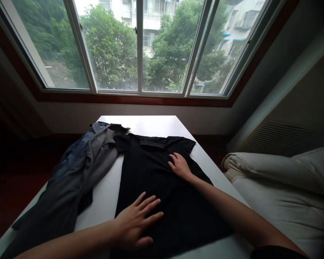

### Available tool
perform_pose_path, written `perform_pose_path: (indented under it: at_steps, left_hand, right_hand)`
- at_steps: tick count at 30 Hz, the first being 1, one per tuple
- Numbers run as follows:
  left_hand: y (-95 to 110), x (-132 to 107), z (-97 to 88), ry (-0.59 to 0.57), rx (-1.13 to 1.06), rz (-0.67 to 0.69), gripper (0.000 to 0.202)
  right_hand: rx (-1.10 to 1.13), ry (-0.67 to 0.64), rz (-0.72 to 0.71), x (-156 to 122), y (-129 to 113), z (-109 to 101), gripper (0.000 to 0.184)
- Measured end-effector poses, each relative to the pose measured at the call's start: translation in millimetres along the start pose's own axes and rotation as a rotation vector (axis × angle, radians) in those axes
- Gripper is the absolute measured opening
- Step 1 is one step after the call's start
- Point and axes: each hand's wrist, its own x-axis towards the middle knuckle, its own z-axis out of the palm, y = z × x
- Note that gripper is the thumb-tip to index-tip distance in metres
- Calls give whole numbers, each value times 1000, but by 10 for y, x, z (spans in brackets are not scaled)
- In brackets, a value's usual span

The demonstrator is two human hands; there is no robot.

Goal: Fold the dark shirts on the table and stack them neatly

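Note:
A black T-shirt [148, 169] lies spread out on a white table [156, 124], its neckline and short sleeves toward the window. My left hand [137, 223] rests with fingers spread on the lower left part of the shirt. Higher up and to the right, my right hand [180, 165] lies on the shirt below the neckline, its fingers stretched out. Neither hand grips the cloth. Small creases run across the fabric between the two hands.
Grey and dark blue garments [83, 169] lie heaped along the table's left side, close to the shirt's left sleeve. A pale sofa [280, 190] stands to the right of the table. Beyond the far edge is a wall with a window [140, 54].

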Motion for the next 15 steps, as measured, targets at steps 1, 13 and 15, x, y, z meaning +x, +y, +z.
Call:
perform_pose_path:
  at_steps: [1,13,15]
  left_hand:
    - [61,-58,-1,-11,-7,16,96]
    - [-141,-106,-201,95,-53,-67,84]
    - [-445,61,-233,218,-9,-124,70]
  right_hand:
    - [5,-3,8,-108,-45,-11,49]
    - [105,-36,-1,-210,-171,-481,52]
    - [69,-93,13,45,-190,-521,59]
